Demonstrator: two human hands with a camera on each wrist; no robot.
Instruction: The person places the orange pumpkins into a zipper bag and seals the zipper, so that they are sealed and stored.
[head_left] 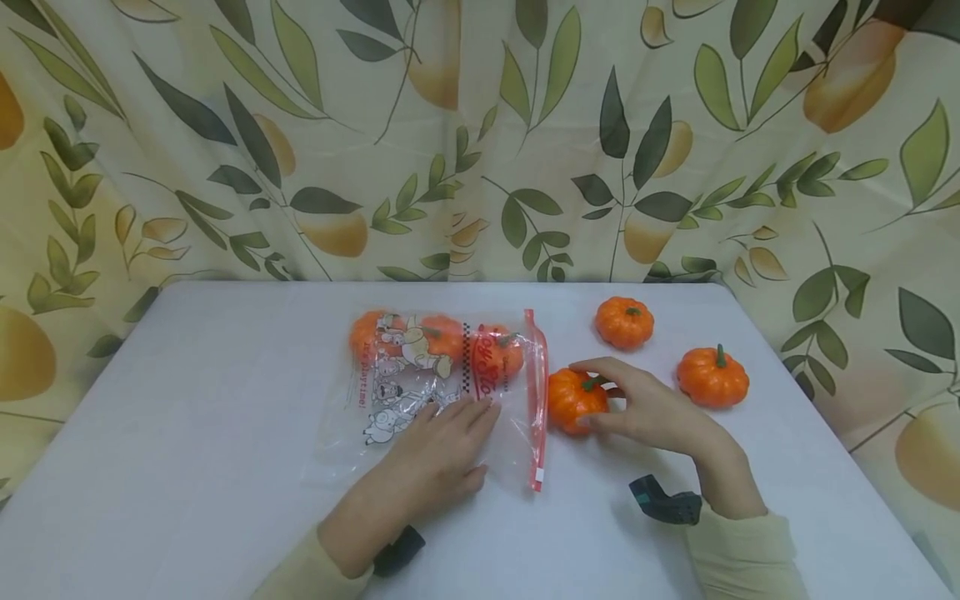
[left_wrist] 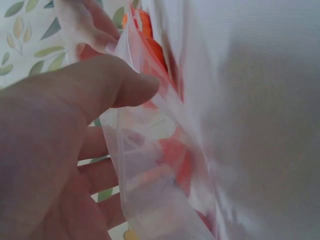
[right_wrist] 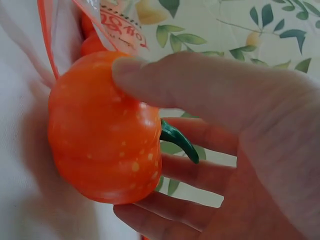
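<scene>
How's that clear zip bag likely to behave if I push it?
The zip bag will probably flop and buckle rather than stay stiff, since its thin plastic is visibly wrinkled. The pumpkins inside may shift or roll, being rounded. Its weight probably sits toward the far side from the person, where they gather.

Dim diffuse light, soft shadows, faint glints on bag point(head_left: 422, 387)
</scene>
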